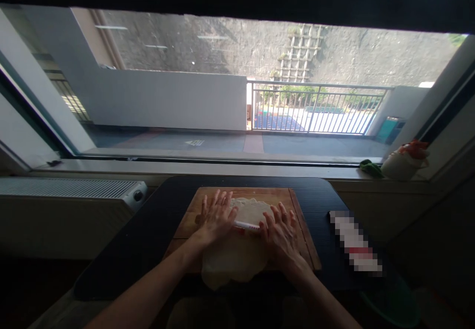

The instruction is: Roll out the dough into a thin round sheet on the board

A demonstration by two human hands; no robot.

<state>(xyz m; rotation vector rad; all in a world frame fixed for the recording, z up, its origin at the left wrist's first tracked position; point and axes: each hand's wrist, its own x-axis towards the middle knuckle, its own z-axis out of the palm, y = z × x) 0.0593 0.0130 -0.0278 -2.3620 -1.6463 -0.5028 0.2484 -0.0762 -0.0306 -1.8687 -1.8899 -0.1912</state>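
Note:
A thin sheet of pale dough (233, 262) lies on a wooden board (191, 220), and its near edge hangs past the board's front. Across the dough runs a slim white rolling pin (247, 225) with small reddish marks. My left hand (218, 215) lies flat over the pin's left end, fingers spread forward. Over the right end rests my right hand (281, 227), its fingers also stretched out and palm down. Both palms hide the ends of the pin. Part of the dough's far edge shows between the hands.
The board sits on a dark table (144, 235) below a window. A blurred-out item (354, 242) lies at the table's right. On the windowsill (237, 168) stand a white pot (403, 163) and a green item (371, 168). A radiator (70, 189) is at left; a green basin (395, 302) sits lower right.

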